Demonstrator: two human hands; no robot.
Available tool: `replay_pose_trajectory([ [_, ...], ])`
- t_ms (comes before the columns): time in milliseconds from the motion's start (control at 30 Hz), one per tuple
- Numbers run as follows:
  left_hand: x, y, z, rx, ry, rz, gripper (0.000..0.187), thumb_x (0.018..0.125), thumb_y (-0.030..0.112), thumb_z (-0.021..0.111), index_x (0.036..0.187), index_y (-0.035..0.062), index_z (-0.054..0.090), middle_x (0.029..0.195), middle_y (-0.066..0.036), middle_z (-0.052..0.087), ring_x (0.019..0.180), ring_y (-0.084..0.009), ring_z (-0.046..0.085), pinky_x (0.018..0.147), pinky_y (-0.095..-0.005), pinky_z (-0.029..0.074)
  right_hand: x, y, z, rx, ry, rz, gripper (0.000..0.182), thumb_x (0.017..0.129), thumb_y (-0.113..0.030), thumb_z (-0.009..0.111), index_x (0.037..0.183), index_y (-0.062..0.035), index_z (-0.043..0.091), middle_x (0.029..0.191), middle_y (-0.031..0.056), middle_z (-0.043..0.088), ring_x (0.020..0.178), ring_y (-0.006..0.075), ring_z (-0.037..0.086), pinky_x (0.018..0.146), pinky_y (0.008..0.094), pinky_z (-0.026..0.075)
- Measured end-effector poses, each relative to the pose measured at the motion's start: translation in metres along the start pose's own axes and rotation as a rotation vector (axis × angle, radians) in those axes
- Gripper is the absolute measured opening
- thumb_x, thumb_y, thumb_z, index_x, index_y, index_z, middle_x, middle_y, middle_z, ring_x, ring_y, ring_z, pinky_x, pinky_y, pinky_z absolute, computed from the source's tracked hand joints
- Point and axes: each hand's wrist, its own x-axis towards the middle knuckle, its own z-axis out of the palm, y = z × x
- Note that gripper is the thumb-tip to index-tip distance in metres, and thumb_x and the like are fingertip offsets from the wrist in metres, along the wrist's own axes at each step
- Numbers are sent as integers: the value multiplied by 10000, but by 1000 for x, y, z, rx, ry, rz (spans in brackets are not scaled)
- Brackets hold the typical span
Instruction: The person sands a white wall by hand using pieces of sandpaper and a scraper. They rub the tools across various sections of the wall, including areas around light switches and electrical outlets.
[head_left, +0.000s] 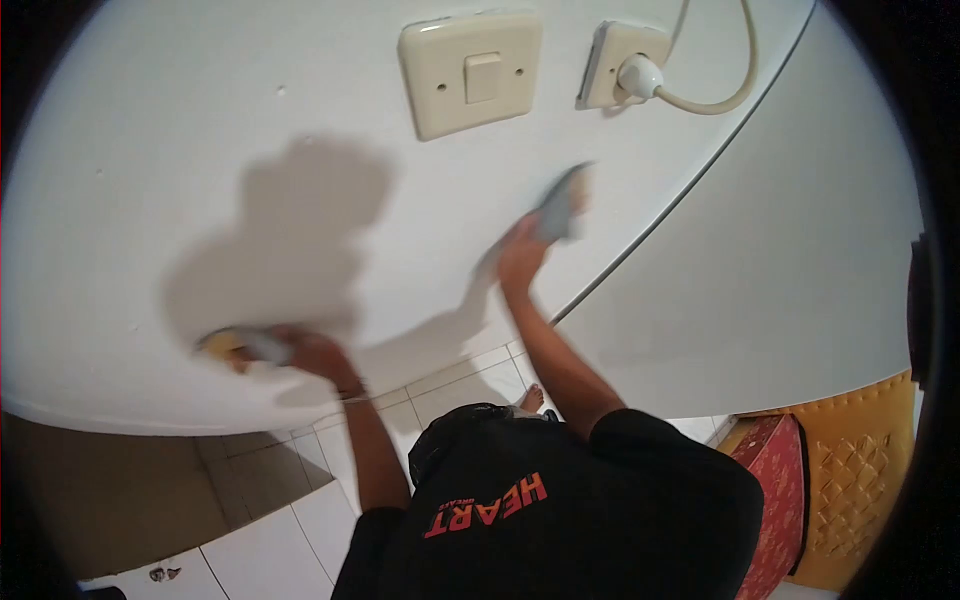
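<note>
Against the white wall (430,210), my left hand (318,358) is closed on a grey cloth (262,345), with something yellowish at its far end. My right hand (522,258) grips another grey cloth (556,215), below the plugged socket; a yellowish patch shows at its upper edge. Both cloths are blurred, so their exact shape and whether they touch the wall are unclear. The hands are well apart, the right one higher.
A light switch (483,78) and a socket (625,62) with a white plug (640,76) and cable are above. A pale panel (760,250) stands at right, a tufted yellow headboard (850,480) and red mattress (775,500) lower right. White floor tiles (265,550) lie below.
</note>
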Motion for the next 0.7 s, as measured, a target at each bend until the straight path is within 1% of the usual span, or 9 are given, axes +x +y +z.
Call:
replay_pose_trajectory([
  [67,-65,35,38,106,-67,150,665,909,259,397,1356,-93,52,1426,-282,-17,1344,-351,11,1077,-432,40,-72,-26,-9,-176,-295,-446,632,803,-83,467,1362,34,197,1406,298,135,1323,430,74,1071,472,57],
  [167,-93,40,40,605,-265,460,754,897,309,420,1356,-82,-33,1433,-258,-52,1339,-360,47,1067,-468,9,-76,7,-23,-178,-585,-561,584,761,-79,522,1306,31,346,1387,319,159,1277,518,100,1042,559,36],
  [233,-68,33,43,-166,-186,68,718,925,329,373,1359,-70,-36,1424,-268,16,1331,-339,102,1070,-456,63,-30,37,-21,-355,-300,-763,558,817,-151,486,1312,44,319,1378,318,186,1288,473,146,1058,519,70],
  [367,-2,-10,12,-42,-106,91,694,950,363,325,1344,-92,-21,1383,-274,119,1272,-338,227,1039,-412,203,102,72,-49,-102,132,25,482,936,-321,390,1204,80,388,1191,239,476,1099,352,459,944,371,335],
  [433,16,14,-2,-65,-115,-74,684,957,358,316,1342,-92,-25,1347,-293,174,1227,-353,291,1006,-389,267,127,77,-65,-97,26,-54,507,936,-295,370,1267,84,306,1312,250,342,1205,363,343,1016,384,238],
  [500,11,32,6,-87,139,-18,654,964,330,307,1356,-73,-27,1319,-320,214,1186,-376,337,984,-381,299,109,57,-55,127,170,391,519,941,-370,366,1191,84,401,1135,247,493,1058,336,464,939,357,325],
  [567,-31,73,48,-182,107,95,660,960,318,328,1357,-81,-16,1370,-318,115,1243,-383,276,1018,-391,251,60,43,-32,43,37,304,555,909,-200,410,1318,105,192,1367,280,246,1272,381,251,1054,410,174],
  [600,-60,88,77,-168,70,151,655,960,332,313,1362,-73,-8,1389,-311,39,1281,-384,192,1039,-400,197,49,33,-29,-72,105,-145,521,910,-223,393,1294,103,256,1362,287,260,1271,401,258,1045,391,208],
  [700,-139,66,92,279,-293,237,767,933,338,406,1367,-23,-113,1428,-220,-157,1351,-286,-14,1078,-378,66,-18,76,-61,-247,-560,-465,506,805,-93,486,1274,61,376,1397,301,167,1309,430,162,1031,567,24],
])
